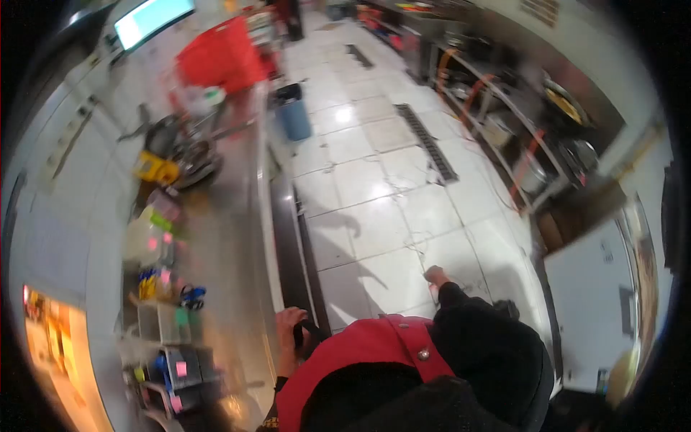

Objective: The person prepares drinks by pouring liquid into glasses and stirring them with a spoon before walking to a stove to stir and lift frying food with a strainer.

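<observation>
My left hand [290, 319] is beside the front edge of the steel counter [237, 288]. Its fingers curl round a dark, strap-like piece that is too blurred to name. My right hand [435, 275] is held out in front of my body over the tiled floor, coming from a black sleeve [475, 317]. Its fingers are curled in, and whatever may be inside them is hidden. Between the hands, my red garment [360, 338] with a snap-fastened strap fills the lower middle of the view.
Plastic tubs [164, 322] and a yellow item [155, 168] line the counter's wall side. A red crate [221, 54] is farther along. A blue-grey bin [293, 115] stands on the tiled floor [360, 230]. Floor drains, a pot-filled metal rack [497, 101] and a white cabinet [590, 302] lie rightward.
</observation>
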`<state>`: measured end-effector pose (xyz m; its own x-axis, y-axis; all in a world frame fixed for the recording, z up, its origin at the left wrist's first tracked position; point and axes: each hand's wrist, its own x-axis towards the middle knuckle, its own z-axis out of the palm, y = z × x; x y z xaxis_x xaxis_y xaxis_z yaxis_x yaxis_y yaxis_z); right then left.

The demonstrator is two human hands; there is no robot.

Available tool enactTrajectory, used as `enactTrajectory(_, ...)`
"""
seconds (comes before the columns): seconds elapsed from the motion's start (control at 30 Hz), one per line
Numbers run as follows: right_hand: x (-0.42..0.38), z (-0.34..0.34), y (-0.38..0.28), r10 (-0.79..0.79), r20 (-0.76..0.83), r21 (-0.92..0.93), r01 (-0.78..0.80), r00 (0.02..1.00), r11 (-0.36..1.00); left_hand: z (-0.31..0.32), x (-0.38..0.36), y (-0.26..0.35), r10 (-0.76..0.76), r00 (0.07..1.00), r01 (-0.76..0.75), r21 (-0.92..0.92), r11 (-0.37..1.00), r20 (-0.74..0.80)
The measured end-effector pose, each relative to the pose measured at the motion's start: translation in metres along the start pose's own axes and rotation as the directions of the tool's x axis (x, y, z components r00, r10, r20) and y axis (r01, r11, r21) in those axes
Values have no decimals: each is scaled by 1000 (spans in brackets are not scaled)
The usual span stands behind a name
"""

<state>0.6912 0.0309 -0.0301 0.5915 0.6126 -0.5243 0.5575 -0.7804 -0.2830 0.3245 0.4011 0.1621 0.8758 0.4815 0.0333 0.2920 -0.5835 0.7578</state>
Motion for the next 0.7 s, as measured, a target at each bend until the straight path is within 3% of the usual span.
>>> enactTrajectory(0.03, -19, 18, 13, -173, -269, 161, 221, 947, 962, -9, 14, -2, 232, 969, -190, 356, 915, -79)
enactTrajectory(0.07, -17, 41, 16, -110, -144, 101, 125, 983, 987, -22, 29, 21, 265, 957, -184, 461, 868, -118)
enactTrajectory(0.1, -11, 70, 24, 0, -129, 4, 1, 992, 1000, -33, 43, 43, 300, 941, -165, 557, 814, -159)
enactTrajectory(0.13, -43, 43, -7, 201, 69, 235, -212, 977, 949, -37, 54, 41, 287, 942, -112, 645, 756, -173)
enactTrajectory(0.17, -91, -6, -56, 387, 261, 370, -462, 884, 806, -38, 65, 41, 277, 941, -54, 723, 689, -194)
enactTrajectory(0.2, -97, 9, -50, 332, 270, 350, -414, 904, 840, -38, 75, 52, 291, 942, -88, 713, 696, -168)
enactTrajectory(0.23, -105, 13, -50, 273, 279, 330, -359, 921, 873, -42, 84, 68, 93, 983, 49, 718, 694, -156)
enactTrajectory(0.27, -118, 17, -48, 302, 311, 395, -412, 901, 821, -43, 90, 79, -110, 983, 182, 731, 658, -146)
enactTrajectory(0.37, -133, 25, -34, 418, 300, 377, -509, 858, 774, -41, 92, 80, -149, 982, 182, 763, 620, -112)
enactTrajectory(0.4, -140, 32, -29, 509, 210, 474, -542, 835, 694, -40, 92, 77, -136, 986, 161, 769, 619, -97)
enactTrajectory(0.5, -132, 59, 13, 427, 283, 434, -512, 859, 741, -38, 89, 71, -58, 994, 109, 765, 635, -94)
enactTrajectory(0.53, -160, 31, -7, 603, 225, 618, -591, 765, 519, -35, 90, 69, -93, 990, 140, 794, 592, -104)
enactTrajectory(0.57, -157, 44, 5, 608, 229, 630, -592, 760, 502, -34, 91, 69, -126, 985, 168, 821, 546, -118)
enactTrajectory(0.63, -146, 69, 33, 470, 239, 487, -524, 850, 699, -32, 89, 71, -108, 989, 139, 840, 524, -96)
enactTrajectory(0.7, -155, 54, 36, 445, 246, 490, -507, 861, 709, -32, 89, 66, -97, 992, 124, 857, 501, -87)
